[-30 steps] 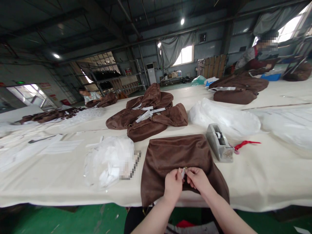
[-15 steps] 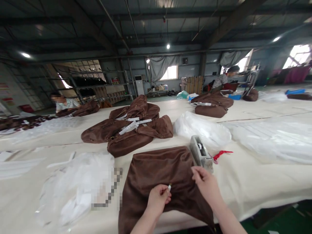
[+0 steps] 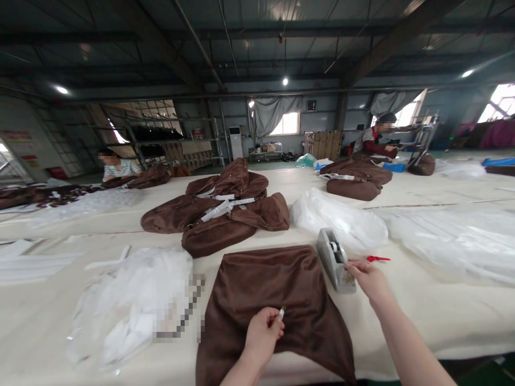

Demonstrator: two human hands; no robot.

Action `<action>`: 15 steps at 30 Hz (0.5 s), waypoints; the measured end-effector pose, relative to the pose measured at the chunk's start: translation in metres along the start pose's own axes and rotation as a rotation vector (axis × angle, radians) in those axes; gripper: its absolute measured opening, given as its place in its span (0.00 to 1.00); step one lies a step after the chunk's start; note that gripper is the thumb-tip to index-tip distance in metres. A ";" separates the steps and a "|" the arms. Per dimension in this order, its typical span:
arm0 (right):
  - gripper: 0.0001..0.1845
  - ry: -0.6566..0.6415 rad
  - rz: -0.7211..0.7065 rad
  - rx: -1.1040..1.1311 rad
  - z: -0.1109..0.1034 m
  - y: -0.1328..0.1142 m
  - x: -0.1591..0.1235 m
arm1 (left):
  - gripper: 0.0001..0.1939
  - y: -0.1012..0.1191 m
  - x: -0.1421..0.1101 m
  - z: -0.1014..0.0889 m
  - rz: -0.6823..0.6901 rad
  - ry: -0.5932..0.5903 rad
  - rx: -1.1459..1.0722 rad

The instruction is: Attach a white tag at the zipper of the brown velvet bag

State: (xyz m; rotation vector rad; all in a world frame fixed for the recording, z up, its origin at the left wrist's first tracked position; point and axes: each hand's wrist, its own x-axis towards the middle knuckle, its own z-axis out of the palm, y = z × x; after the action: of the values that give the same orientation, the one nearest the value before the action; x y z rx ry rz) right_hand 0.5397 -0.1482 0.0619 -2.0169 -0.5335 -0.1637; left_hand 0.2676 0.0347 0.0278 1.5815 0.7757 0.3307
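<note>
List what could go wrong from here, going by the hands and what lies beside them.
The right hand is at the tape dispenser, which might shift if tugged. The left hand pinches a small white piece over the brown bag; it could slip loose.

No text or numbers can be read anywhere.

The bag is brown, the tape dispenser grey.

Cream-covered table (brown bags on it)
</note>
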 end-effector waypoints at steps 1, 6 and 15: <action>0.17 0.020 0.013 0.051 -0.002 0.000 -0.005 | 0.04 0.002 -0.001 0.000 -0.006 0.001 -0.001; 0.18 0.102 0.105 0.036 -0.007 0.002 -0.036 | 0.05 0.009 -0.003 -0.001 -0.023 -0.013 -0.004; 0.21 -0.087 0.390 0.521 0.006 0.025 -0.045 | 0.05 -0.008 -0.002 0.000 0.161 0.033 0.039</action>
State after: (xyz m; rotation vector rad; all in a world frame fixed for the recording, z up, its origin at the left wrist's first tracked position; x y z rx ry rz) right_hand 0.5095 -0.1666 0.0237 -1.5803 -0.1965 0.2774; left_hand 0.2638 0.0338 0.0204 1.6830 0.6845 0.4623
